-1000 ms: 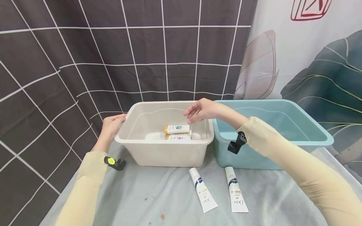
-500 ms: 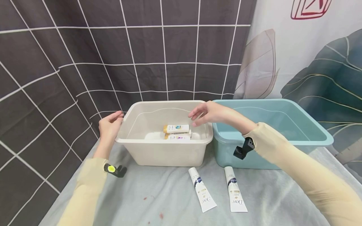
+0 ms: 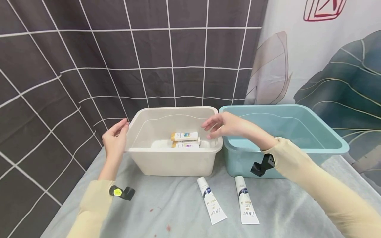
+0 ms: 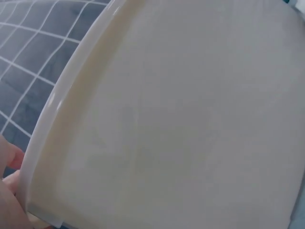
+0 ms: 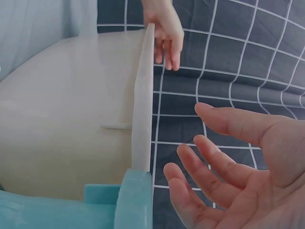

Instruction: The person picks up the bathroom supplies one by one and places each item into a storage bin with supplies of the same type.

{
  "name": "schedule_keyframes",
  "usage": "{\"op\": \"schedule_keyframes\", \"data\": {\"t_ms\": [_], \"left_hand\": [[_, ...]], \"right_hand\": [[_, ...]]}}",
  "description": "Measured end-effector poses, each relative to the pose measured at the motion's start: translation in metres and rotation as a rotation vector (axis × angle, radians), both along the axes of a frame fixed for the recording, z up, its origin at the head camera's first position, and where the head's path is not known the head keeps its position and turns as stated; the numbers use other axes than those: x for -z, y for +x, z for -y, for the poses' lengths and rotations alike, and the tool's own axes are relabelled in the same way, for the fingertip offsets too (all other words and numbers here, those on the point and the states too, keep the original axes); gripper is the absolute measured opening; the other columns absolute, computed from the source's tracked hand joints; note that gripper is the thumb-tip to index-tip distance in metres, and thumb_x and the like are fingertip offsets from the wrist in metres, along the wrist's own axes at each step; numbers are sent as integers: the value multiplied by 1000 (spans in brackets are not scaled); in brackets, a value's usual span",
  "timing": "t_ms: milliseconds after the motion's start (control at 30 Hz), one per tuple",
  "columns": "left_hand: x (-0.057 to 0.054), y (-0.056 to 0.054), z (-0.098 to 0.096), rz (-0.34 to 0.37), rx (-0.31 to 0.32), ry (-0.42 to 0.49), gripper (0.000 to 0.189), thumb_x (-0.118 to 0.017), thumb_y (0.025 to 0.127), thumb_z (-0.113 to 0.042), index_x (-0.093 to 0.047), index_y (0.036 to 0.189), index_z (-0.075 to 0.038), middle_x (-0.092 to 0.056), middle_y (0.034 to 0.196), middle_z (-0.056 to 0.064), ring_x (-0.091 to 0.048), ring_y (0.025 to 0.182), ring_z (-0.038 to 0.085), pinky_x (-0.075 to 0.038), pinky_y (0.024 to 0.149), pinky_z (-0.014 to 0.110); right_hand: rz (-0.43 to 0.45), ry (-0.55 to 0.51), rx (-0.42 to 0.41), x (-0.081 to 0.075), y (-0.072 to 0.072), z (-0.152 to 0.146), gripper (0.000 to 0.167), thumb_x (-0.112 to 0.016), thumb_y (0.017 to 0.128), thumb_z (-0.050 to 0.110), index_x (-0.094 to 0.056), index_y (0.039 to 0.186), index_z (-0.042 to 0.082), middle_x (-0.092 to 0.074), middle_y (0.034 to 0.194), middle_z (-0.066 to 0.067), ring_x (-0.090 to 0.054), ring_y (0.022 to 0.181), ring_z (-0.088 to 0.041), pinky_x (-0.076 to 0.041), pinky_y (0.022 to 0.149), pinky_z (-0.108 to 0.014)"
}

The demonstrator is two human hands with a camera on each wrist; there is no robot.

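Note:
A beige plastic bin [image 3: 172,162] stands in the middle of the head view. Inside it lie small white containers with yellow caps [image 3: 185,136], one partly on top of another. My left hand [image 3: 114,142] is at the bin's left rim, fingers loosely bent; whether it touches the rim I cannot tell. Over the bin's right end hovers my right hand [image 3: 229,125], its fingers relaxed and spread, holding nothing. Two white Dove tubes lie on the cloth in front of the bins: a left tube [image 3: 212,201] and a right tube [image 3: 246,201].
A teal bin [image 3: 324,151] stands close against the beige bin's right side, its inside partly behind my right arm. Grey cloth [image 3: 148,205] covers the table. A dark curtain with white grid lines [image 3: 154,49] hangs directly behind, beside a leaf-patterned curtain [image 3: 274,72] on the right.
My left hand has drawn slightly left and nearer to me along the rim. My right hand has drifted right and a little lower. The containers and tubes lie as before.

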State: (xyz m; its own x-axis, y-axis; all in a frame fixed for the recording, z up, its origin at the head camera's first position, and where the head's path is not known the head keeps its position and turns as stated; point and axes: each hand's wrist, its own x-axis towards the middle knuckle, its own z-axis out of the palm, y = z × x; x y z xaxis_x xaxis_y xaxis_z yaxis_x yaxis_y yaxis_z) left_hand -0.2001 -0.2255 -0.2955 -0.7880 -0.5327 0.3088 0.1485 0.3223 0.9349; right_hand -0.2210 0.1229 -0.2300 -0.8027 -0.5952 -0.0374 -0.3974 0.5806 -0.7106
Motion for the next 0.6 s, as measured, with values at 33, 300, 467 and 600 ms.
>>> {"op": "schedule_keyframes", "data": {"t_ms": [33, 300, 467, 600], "left_hand": [[1, 2, -1, -24, -3, -8, 28, -60, 92, -12, -68, 119, -8, -68, 88, -28, -58, 76, -15, -46, 72, 4], [12, 13, -13, -222, -47, 10, 24, -60, 91, -6, -70, 113, -3, -60, 78, -38, -60, 80, -8, -44, 72, 7], [16, 19, -22, -345, -48, 47, 23, -60, 89, 0, -70, 111, 2, -63, 82, -31, -62, 81, -9, -46, 73, 7], [18, 25, -27, -411, -22, 60, 23, -60, 89, 3, -68, 110, 7, -65, 84, -26, -63, 81, -8, -48, 74, 7]], "right_hand": [[-12, -1, -6, 0, 1, -1, 41, -72, 83, 11, -62, 121, 1, -66, 118, -16, -64, 108, -30, -53, 93, -39], [-20, -42, 5, 4, 10, -13, 44, -73, 83, 13, -60, 124, 3, -63, 125, -16, -61, 114, -31, -51, 98, -41], [-22, -32, 35, 5, 18, -20, 45, -74, 83, 16, -61, 124, 7, -63, 126, -14, -61, 116, -30, -53, 95, -40], [-22, -51, 36, 6, 23, -25, 45, -74, 83, 16, -60, 125, 6, -62, 127, -14, -60, 116, -32, -52, 96, -39]]}}
